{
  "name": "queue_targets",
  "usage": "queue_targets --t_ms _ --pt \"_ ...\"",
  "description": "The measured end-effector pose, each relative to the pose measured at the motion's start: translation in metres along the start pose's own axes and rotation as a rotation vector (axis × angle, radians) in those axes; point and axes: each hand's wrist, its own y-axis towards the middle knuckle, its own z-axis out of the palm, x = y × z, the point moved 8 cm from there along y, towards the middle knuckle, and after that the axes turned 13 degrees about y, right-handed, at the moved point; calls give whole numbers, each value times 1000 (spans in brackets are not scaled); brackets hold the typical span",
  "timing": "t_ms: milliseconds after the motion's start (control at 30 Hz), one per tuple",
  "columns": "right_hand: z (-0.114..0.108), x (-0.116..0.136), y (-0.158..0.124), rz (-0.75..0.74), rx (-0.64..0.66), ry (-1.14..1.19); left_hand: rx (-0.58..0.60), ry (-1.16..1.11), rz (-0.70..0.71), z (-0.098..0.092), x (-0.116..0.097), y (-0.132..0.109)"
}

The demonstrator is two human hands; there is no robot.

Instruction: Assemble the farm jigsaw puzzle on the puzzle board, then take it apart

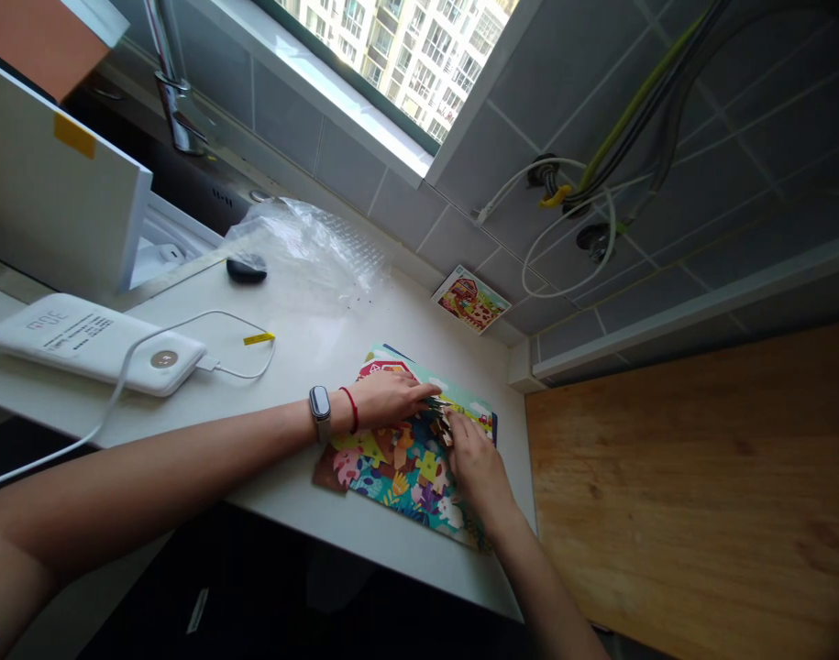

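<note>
A colourful jigsaw puzzle [398, 481] with animals and plants lies on the white counter. Over its upper left part is my left hand [390, 399], palm down, its fingertips pinching at a small cluster of puzzle pieces [441, 423]. My right hand [475, 458] comes from the lower right, fingers curled onto the same cluster from the other side. The pieces stand slightly raised and tilted between both hands; their lower edges are hidden. A red barn picture [384, 367] shows partly behind my left hand.
A picture card [470, 300] leans against the tiled wall. Clear plastic wrapping [309, 252] and a black mouse-shaped object [247, 270] lie at the back left. A white power bank [93, 344] with a cable rests left. A wooden board [694, 486] adjoins the counter's right side.
</note>
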Motion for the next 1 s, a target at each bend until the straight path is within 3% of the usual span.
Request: queue_targets --t_ms 233,600,800,1000 --pt "-1 6 4 50 44 -28 13 -37 42 6 0 -3" --pt "-9 23 17 130 164 -97 -25 -163 -57 3 8 -10" --pt "-20 7 12 187 56 7 -82 -311 -149 -5 14 -12" --pt "-37 -27 8 224 -172 234 -147 -402 -202 -14 22 -12"
